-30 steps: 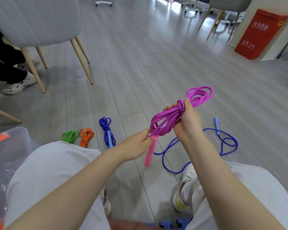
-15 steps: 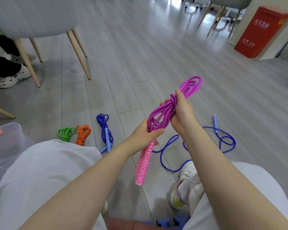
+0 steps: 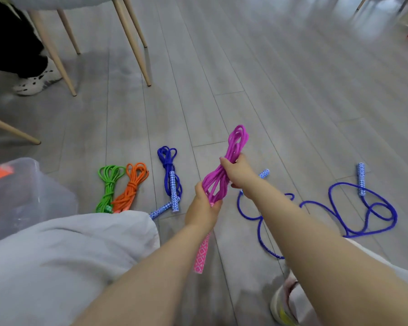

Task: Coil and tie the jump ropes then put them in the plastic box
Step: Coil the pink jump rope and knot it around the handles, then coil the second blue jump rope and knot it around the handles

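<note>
Magenta coiled jump rope [image 3: 224,170] is gripped by both left hand [image 3: 204,208] and right hand [image 3: 237,171]; its tie seems unfinished. Three bundles lie tied; loose blue rope [image 3: 353,208] and clear plastic box [image 3: 26,191] await.

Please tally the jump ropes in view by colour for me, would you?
Green rope: 1
Orange rope: 1
Blue ropes: 2, one coiled blue rope and one loose blue rope on the floor
Purple rope: 1, held by the left hand and right hand
Total: 5
</note>
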`<action>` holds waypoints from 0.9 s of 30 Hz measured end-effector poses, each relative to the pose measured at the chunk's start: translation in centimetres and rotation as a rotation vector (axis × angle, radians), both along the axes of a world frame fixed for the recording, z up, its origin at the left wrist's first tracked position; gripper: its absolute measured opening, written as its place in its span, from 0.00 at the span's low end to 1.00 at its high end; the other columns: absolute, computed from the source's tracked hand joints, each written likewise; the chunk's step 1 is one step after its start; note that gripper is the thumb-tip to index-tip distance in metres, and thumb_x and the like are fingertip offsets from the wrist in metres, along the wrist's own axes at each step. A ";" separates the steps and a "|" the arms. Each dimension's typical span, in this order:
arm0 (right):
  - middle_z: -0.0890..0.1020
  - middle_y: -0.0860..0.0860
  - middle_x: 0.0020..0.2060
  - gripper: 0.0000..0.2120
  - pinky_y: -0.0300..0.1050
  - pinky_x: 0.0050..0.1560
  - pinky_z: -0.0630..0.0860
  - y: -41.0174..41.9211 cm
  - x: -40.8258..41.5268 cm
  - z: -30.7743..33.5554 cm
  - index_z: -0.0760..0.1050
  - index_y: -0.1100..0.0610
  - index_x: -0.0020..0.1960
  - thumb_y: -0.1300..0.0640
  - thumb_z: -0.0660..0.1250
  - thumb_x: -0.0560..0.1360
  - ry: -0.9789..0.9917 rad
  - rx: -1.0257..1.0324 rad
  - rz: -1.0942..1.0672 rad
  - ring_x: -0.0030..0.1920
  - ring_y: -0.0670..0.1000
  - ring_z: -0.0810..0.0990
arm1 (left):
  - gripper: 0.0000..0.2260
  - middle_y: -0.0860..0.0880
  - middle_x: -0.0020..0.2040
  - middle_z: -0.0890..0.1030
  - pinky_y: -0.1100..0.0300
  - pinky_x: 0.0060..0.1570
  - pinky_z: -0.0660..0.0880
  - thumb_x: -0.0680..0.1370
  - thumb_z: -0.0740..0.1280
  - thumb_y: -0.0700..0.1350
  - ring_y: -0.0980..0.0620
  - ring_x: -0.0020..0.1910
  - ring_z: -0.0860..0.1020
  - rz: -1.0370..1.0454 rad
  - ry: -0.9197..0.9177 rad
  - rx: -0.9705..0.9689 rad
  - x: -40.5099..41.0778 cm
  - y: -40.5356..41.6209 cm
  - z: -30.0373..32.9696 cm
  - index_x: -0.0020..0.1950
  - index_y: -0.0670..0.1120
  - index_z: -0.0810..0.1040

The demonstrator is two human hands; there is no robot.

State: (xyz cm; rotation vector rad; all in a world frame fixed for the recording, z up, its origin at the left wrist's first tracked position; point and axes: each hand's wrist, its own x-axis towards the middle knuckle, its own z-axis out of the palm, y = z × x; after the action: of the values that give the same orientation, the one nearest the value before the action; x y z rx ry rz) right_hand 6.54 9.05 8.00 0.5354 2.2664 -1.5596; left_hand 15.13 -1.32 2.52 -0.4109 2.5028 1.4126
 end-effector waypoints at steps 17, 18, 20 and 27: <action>0.77 0.63 0.61 0.25 0.56 0.60 0.74 -15.3 -8.0 -12.4 0.66 0.62 0.70 0.76 0.55 0.75 -0.113 -0.265 0.387 0.61 0.63 0.77 | 0.21 0.37 0.61 0.77 0.53 0.46 0.68 0.79 0.63 0.42 0.36 0.58 0.77 0.455 -0.152 -0.130 -9.8 -12.5 -14.0 0.69 0.38 0.60; 0.77 0.61 0.60 0.26 0.55 0.59 0.74 -16.2 -8.0 -13.0 0.66 0.62 0.70 0.76 0.55 0.74 -0.127 -0.256 0.419 0.60 0.62 0.77 | 0.21 0.36 0.61 0.77 0.52 0.47 0.69 0.79 0.63 0.42 0.36 0.58 0.77 0.472 -0.160 -0.137 -9.9 -13.2 -14.5 0.68 0.37 0.60; 0.77 0.58 0.60 0.28 0.48 0.57 0.74 -17.3 -8.3 -13.8 0.64 0.61 0.72 0.72 0.57 0.73 -0.153 -0.236 0.486 0.57 0.58 0.77 | 0.21 0.36 0.60 0.77 0.51 0.48 0.70 0.79 0.64 0.41 0.36 0.58 0.77 0.504 -0.167 -0.142 -10.1 -14.1 -15.6 0.68 0.37 0.60; 0.76 0.54 0.50 0.34 0.29 0.32 0.67 -16.9 -8.2 -16.1 0.56 0.55 0.78 0.66 0.61 0.75 -0.106 0.071 0.785 0.44 0.53 0.77 | 0.27 0.36 0.56 0.79 0.47 0.50 0.74 0.75 0.68 0.45 0.35 0.56 0.77 0.555 -0.270 -0.198 -9.6 -15.3 -17.9 0.69 0.40 0.60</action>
State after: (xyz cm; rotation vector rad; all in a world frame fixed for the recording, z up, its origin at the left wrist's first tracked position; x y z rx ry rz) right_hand -1.68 -7.87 -8.05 -0.2456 2.0676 -1.0218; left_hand 5.52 -16.62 -15.41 -1.3219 2.4048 1.1612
